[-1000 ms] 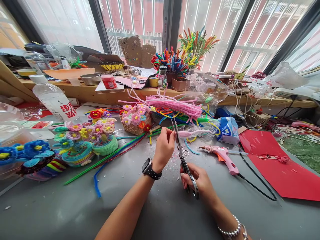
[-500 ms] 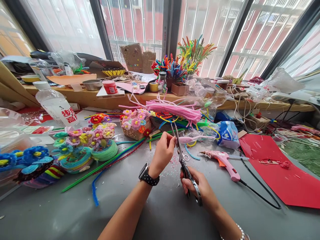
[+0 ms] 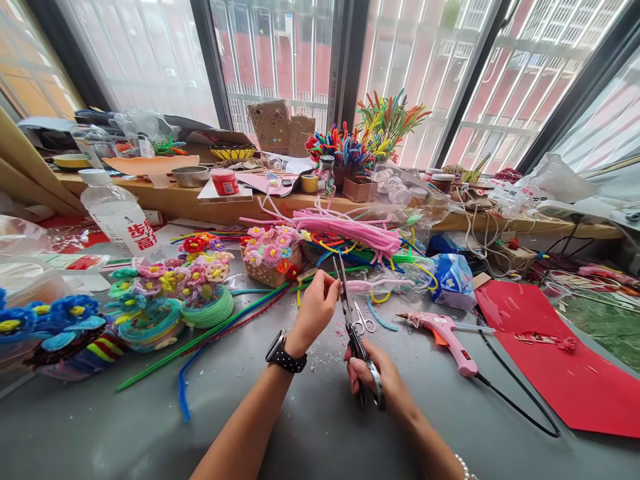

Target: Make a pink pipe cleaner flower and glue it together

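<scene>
My left hand (image 3: 316,308) is closed in a pinch around one end of a fuzzy pink strip (image 3: 373,285), which extends to the right behind the scissor blades. Large scissors (image 3: 354,333) are in my right hand (image 3: 373,373), its fingers wrapped round the handles. Their blades point away from me, slightly parted, just right of my left fingertips. Small scissors (image 3: 365,321) lie on the grey table behind the large pair. Tiny clippings are scattered beneath my hands. Beyond them rests a bundle of pink pipe cleaners (image 3: 345,225).
Pipe-cleaner flower baskets (image 3: 207,303) and a water bottle (image 3: 117,217) stand at left. Long green stems (image 3: 200,339) cross the table. At right are a pink glue gun (image 3: 450,337) with its cord, a blue tissue pack (image 3: 454,281) and red sheets (image 3: 560,353).
Both hands and the large scissors have shifted slightly left in view. The small scissors now show more fully. The whole scene sits a little differently as the camera has tilted.
</scene>
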A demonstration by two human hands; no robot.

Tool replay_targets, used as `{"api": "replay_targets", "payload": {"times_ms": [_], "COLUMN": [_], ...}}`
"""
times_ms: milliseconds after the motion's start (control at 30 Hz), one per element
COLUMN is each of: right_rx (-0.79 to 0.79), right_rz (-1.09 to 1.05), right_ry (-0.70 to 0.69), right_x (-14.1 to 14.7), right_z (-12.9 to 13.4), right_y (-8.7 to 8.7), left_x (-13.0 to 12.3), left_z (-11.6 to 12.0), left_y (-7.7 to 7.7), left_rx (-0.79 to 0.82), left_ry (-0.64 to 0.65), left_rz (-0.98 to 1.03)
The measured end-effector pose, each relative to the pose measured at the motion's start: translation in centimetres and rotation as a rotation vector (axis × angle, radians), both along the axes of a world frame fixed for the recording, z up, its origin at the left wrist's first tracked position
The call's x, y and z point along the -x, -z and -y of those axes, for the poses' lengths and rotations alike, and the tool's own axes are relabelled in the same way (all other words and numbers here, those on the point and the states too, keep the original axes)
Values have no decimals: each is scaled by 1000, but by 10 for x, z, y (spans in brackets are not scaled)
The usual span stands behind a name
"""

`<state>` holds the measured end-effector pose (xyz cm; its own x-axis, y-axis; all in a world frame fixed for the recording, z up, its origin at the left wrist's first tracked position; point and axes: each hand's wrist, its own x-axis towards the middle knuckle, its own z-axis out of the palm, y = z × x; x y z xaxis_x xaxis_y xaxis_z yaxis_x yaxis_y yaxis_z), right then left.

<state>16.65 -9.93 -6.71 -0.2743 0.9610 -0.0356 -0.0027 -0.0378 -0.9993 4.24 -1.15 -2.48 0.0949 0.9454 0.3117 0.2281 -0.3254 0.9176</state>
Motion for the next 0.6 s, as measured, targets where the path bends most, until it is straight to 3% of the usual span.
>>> {"api": "replay_targets", "payload": {"times_ms": [200, 600], "right_rx": [20, 65], "right_rz": [-37, -26], "right_ry": [-62, 27], "right_x": [3, 7], "right_z": [-14, -9], "right_y": [-6, -2], "left_x": [9, 5], "left_z": [-8, -10], "left_y": [1, 6], "left_rx": [9, 40], "left_ry": [9, -39], "left_rz": [-16, -109]}}
